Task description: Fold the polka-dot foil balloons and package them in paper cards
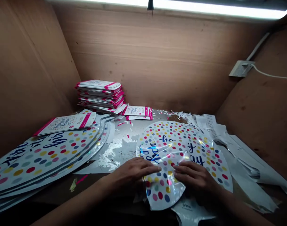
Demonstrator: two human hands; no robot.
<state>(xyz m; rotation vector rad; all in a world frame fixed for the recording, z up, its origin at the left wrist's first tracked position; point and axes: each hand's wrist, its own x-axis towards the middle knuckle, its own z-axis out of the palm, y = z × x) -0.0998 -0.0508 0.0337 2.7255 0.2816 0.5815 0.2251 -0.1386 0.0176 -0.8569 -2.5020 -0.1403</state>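
A flat round foil balloon [181,141], white with coloured dots and dark blue lettering, lies on the table in front of me. Its near part is folded over into a shiny flap [162,188]. My left hand [131,172] lies flat on the left side of the fold, fingers stretched toward the middle. My right hand [195,177] presses the right side of the fold, fingers flat and pointing left. The fingertips of both hands almost meet on the foil.
A stack of the same dotted balloons [39,157] lies at the left, with a pink-edged card [65,122] on it. A pile of packed cards [101,94] stands at the back wall. White paper strips [240,150] lie at the right, shreds [110,155] in the middle.
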